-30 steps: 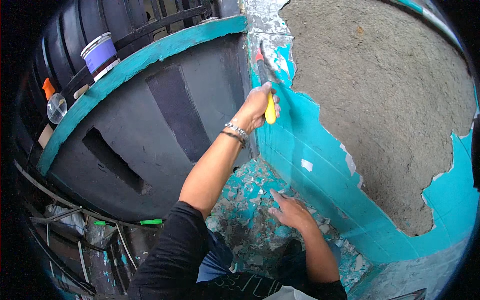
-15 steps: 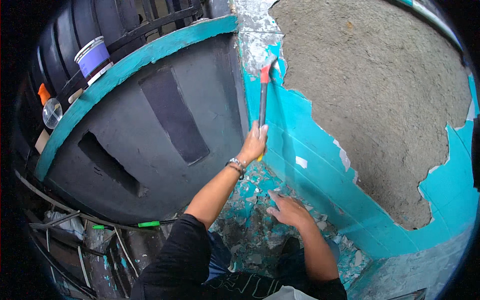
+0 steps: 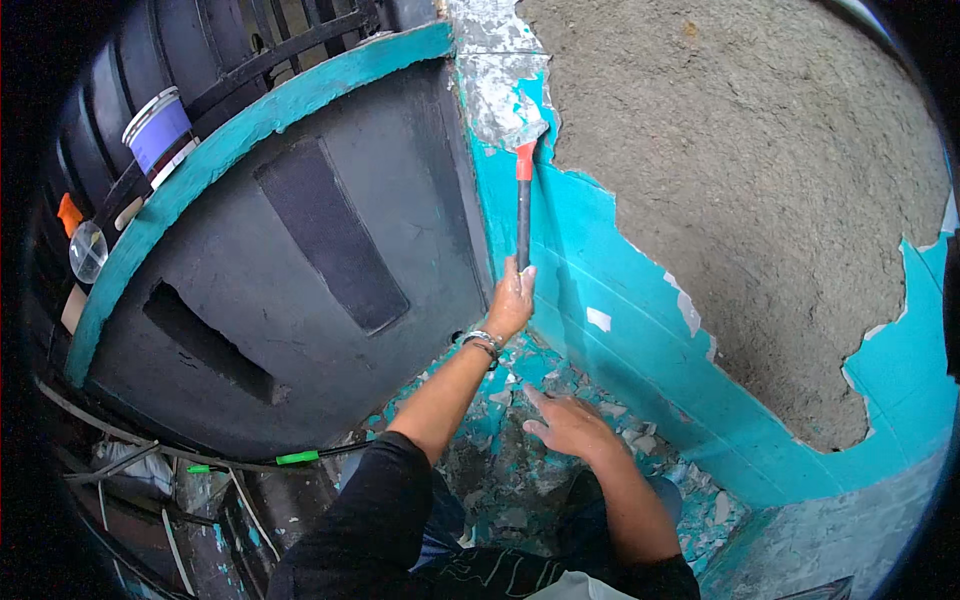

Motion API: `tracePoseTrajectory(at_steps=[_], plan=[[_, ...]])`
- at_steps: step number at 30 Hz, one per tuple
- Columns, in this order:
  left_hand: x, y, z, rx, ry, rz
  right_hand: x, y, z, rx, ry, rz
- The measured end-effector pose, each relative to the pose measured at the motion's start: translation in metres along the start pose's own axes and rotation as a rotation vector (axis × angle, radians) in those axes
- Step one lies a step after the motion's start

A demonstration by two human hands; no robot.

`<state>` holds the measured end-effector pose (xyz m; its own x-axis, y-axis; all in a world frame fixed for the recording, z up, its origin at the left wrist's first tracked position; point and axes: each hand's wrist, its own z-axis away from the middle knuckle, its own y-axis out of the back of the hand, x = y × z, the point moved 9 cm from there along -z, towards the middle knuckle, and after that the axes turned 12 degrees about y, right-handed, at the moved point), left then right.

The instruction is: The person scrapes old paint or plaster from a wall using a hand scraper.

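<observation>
My left hand [image 3: 509, 303] is closed around the dark handle of a long scraper [image 3: 524, 205] with a red neck. The scraper's blade touches the wall beside a strip of turquoise paint [image 3: 548, 150], at the edge of a bare whitish patch [image 3: 490, 95]. Several bracelets circle my left wrist. Lower down, my right hand [image 3: 572, 428] holds nothing, its fingers apart above the debris. The turquoise wall [image 3: 640, 310] has a ragged edge along a large area of exposed rough grey-brown plaster [image 3: 730, 160].
Paint chips [image 3: 510, 400] litter the ground by my legs. On the left stands a curved dark wall [image 3: 400, 170] with a turquoise ledge [image 3: 255, 120]; a purple-and-white tub [image 3: 158, 132] and a clear bottle with orange top [image 3: 88, 250] are there. Metal rods [image 3: 150, 435] lie lower left.
The view has shifted slightly, so the wall sits further left. My left hand has moved a little down and right relative to the wall, and the scraper stands more upright.
</observation>
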<state>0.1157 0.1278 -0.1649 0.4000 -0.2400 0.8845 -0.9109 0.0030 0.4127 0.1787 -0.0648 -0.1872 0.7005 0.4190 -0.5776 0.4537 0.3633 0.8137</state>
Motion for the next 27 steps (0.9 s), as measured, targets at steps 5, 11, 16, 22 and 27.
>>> tracePoseTrajectory(at_steps=[5, 11, 16, 22, 27], plan=[[0.003, -0.018, 0.007, 0.038, -0.054, 0.064, 0.003, -0.002, 0.001, 0.003, 0.006, 0.0], [-0.01, -0.022, -0.006, -0.073, 0.043, 0.09, 0.008, -0.001, 0.006, -0.002, -0.016, 0.007], [0.021, -0.009, -0.041, -0.046, 0.03, 0.113, 0.012, -0.005, 0.004, -0.039, -0.059, 0.05], [0.101, 0.028, -0.081, 0.055, -0.096, 0.354, 0.016, -0.007, 0.003, -0.073, -0.086, 0.053], [0.085, 0.007, -0.044, 0.032, 0.103, 0.473, 0.011, -0.001, 0.006, -0.018, -0.039, 0.021]])
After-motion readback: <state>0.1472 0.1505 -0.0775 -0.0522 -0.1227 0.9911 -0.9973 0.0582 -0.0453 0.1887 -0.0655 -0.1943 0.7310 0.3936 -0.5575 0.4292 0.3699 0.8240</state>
